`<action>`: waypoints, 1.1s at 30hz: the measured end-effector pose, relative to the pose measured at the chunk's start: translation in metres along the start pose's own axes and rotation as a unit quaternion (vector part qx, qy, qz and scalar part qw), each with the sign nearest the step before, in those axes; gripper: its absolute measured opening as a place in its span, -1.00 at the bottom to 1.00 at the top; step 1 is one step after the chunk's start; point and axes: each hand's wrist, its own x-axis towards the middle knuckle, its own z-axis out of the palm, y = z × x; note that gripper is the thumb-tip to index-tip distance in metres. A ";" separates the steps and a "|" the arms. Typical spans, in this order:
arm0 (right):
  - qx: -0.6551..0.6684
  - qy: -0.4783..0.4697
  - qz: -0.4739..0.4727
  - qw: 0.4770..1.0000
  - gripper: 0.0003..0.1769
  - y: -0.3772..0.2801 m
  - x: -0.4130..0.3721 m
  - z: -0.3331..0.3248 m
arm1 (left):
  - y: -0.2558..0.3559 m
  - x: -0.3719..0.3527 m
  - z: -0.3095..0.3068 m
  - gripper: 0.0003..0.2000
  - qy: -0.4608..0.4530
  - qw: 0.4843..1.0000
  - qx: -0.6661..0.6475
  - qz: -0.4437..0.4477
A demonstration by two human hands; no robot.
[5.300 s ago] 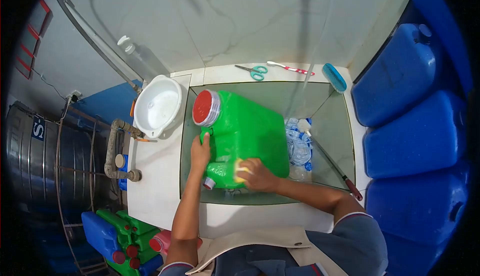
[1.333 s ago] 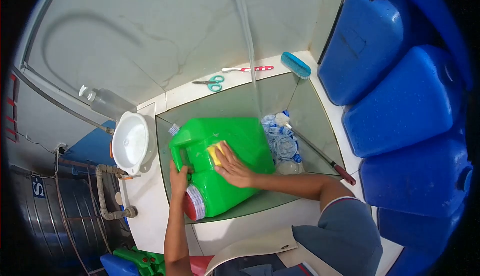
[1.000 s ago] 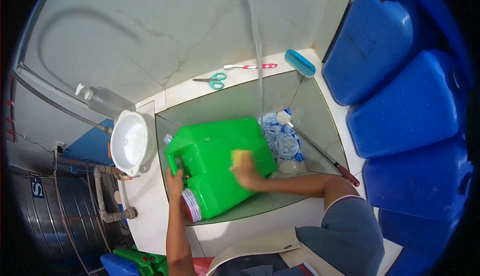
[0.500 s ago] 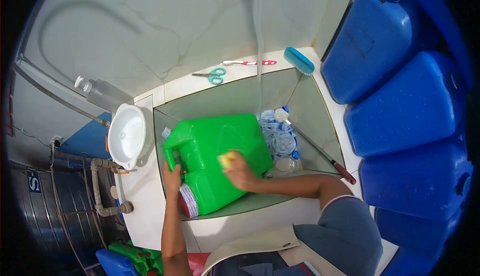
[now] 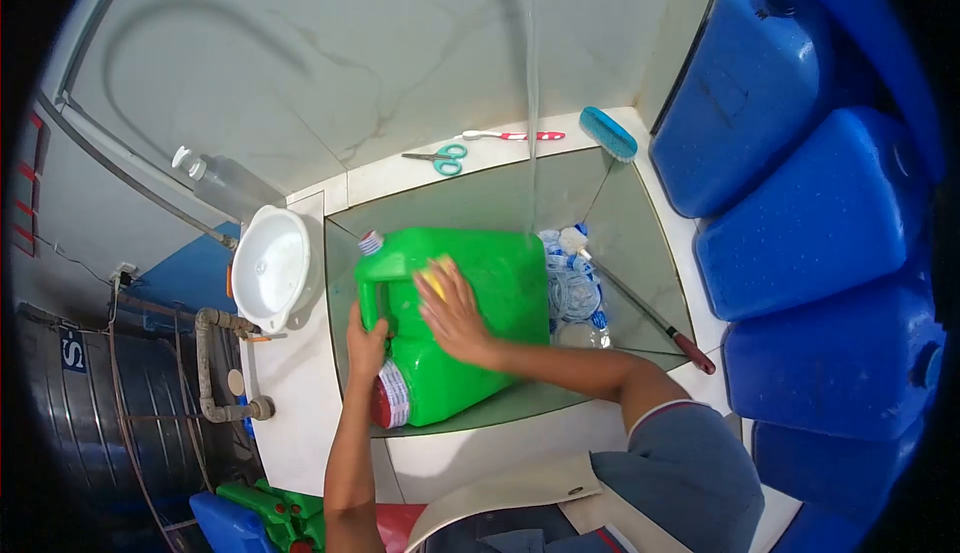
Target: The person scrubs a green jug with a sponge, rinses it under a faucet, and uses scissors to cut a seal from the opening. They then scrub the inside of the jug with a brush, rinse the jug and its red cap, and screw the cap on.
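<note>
A large green jerrycan (image 5: 480, 263) lies on its side in the tiled basin (image 5: 640, 223), its big red cap (image 5: 382, 403) and small labelled cap (image 5: 371, 243) facing left. My left hand (image 5: 367, 348) is wrapped round the can's handle near the red cap. Against the can's upper face, my right hand (image 5: 455, 318) presses a yellow sponge (image 5: 434, 278), part of which its fingers cover. Right of the can, clear plastic pieces with blue parts (image 5: 575, 288) lie in the basin. Beside them rests a brush with a dark red handle (image 5: 690, 351).
Scissors (image 5: 445, 159), a toothbrush (image 5: 515, 136) and a blue scrubbing brush (image 5: 608, 134) lie on the back ledge. A white tub (image 5: 272, 271) and pump bottle (image 5: 235, 183) stand at left. Several blue jerrycans (image 5: 800, 243) line the right side. A clear hose (image 5: 531, 83) hangs at the back.
My right hand and the sponge have moved up and left across the can. The can has tipped slightly, and its small cap shows more. My left hand stays on the handle.
</note>
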 end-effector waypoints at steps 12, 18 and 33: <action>-0.017 0.045 -0.155 0.987 -0.70 -0.010 0.063 -0.043 | 0.059 -0.016 0.034 -0.55 -0.054 0.972 0.161 0.164; -0.089 0.090 0.086 0.988 -0.70 0.001 0.059 -0.058 | 0.067 -0.014 0.039 -0.55 -0.067 0.968 0.157 0.184; 0.529 -0.463 0.083 0.706 -0.47 0.064 0.116 -0.082 | 0.046 -0.030 0.013 -0.50 -0.136 0.924 0.253 0.252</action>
